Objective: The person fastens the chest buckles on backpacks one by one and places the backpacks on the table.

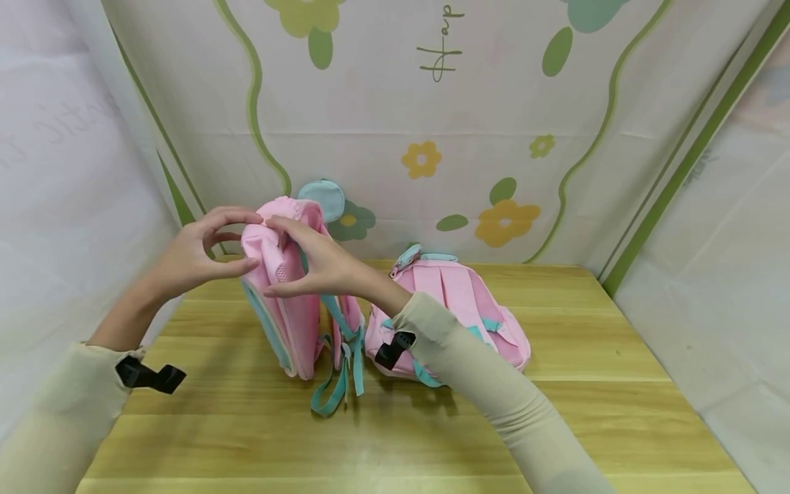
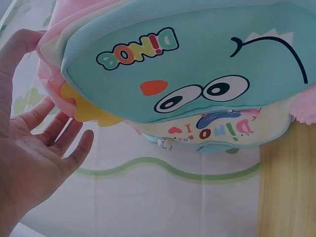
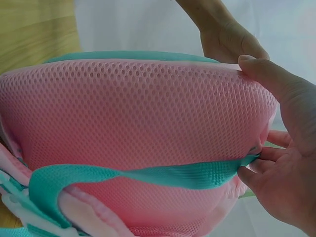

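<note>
A pink child's backpack (image 1: 296, 309) stands tilted on the table's left part, between both hands. My left hand (image 1: 191, 250) grips its upper edge on the left, thumb apart from the fingers. In the left wrist view, its turquoise front (image 2: 128, 89) carries "DINO" lettering and cartoon eyes, upside down. My right hand (image 1: 327, 257) holds the same upper end from the right. In the right wrist view, that thumb lies on the pink mesh back (image 3: 123, 108), with the fingers near a turquoise strap (image 3: 187, 175). The right fingertips are partly hidden.
A second pink backpack (image 1: 453, 288) lies on the wooden table (image 1: 586, 343), right of the held one, under my right forearm. A pale blue round piece (image 1: 324, 199) sticks up behind the held bag. Turquoise straps (image 1: 333, 398) hang onto the table. Printed cloth walls (image 1: 382, 103) surround it.
</note>
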Tool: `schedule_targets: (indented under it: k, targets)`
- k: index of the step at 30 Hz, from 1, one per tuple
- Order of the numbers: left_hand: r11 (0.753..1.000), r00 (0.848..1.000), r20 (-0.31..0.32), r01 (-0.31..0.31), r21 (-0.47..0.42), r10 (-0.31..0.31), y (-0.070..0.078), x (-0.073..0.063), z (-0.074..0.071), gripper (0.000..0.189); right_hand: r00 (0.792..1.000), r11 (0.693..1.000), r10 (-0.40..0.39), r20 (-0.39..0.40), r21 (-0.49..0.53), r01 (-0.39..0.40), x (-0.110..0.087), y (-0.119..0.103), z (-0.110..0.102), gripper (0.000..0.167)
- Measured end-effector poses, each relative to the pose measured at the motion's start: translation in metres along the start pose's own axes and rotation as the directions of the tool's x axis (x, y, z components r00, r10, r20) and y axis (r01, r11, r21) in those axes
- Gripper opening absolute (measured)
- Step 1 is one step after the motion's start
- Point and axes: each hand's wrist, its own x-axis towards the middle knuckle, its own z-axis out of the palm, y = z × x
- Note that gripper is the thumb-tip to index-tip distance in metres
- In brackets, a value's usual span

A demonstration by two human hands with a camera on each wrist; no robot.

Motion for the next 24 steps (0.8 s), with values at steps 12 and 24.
schedule_targets:
  k: [12, 24]
  targets:
    - [0.996, 0.999, 0.032, 0.021, 0.081, -0.023, 0.003, -0.006, -0.016, 0.058, 0.999, 1.0, 0.022, 0.037, 0.002, -0.022, -0.009, 0.012, 0.003, 0.108]
    - [0.993, 0.998, 0.052, 0.027, 0.115, -0.033, -0.003, -0.015, -0.031, 0.062, 0.999, 0.999, 0.024, 0.031, 0.036, -0.025, -0.017, 0.03, 0.011, 0.109]
